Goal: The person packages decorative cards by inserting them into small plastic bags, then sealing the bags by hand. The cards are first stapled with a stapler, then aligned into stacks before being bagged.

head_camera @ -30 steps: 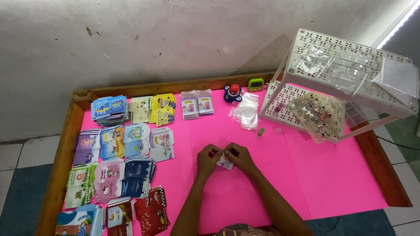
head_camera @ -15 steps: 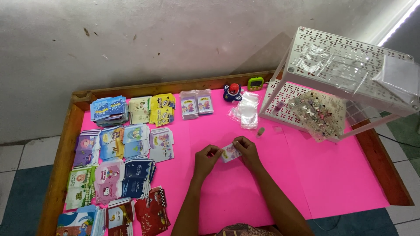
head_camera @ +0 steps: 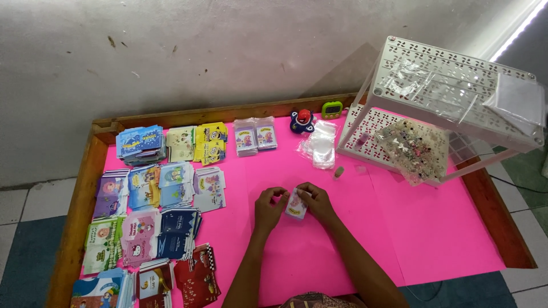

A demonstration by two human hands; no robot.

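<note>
I see both sets of fingers pinched on one small packet (head_camera: pixel 295 204), a pale card with pink and blue print, held just above the pink desk (head_camera: pixel 434 228) near its middle. The right hand (head_camera: pixel 315 201) grips the packet's right edge, fingers curled over the top; the left hand (head_camera: pixel 269 206) closes on its left edge with thumb and forefinger. Both forearms come up from the bottom of the view.

Out to the left lie rows of flat printed packets in stacks (head_camera: pixel 165 188): blue ones at the far corner, cream and yellow beside them, purple, light blue and pink in the middle row, green, pink and dark navy nearer, red and blue at the near edge. Two small pink-edged stacks (head_camera: pixel 255 136) sit apart behind the hands (well clear of them). A loose heap of clear plastic bags (head_camera: pixel 318 147) lies to the right of those, with a small blue-and-red toy (head_camera: pixel 302 121) and a little green timer (head_camera: pixel 332 108) at the back rail.

At the far right stands a white perforated two-tier rack (head_camera: pixel 456 74); a clear bag of small mixed pieces (head_camera: pixel 414 148) rests on its lower tier.

A raised wooden rim (head_camera: pixel 80 211) bounds the desk. The pink surface to the right of the hands and in front of the rack is open.
</note>
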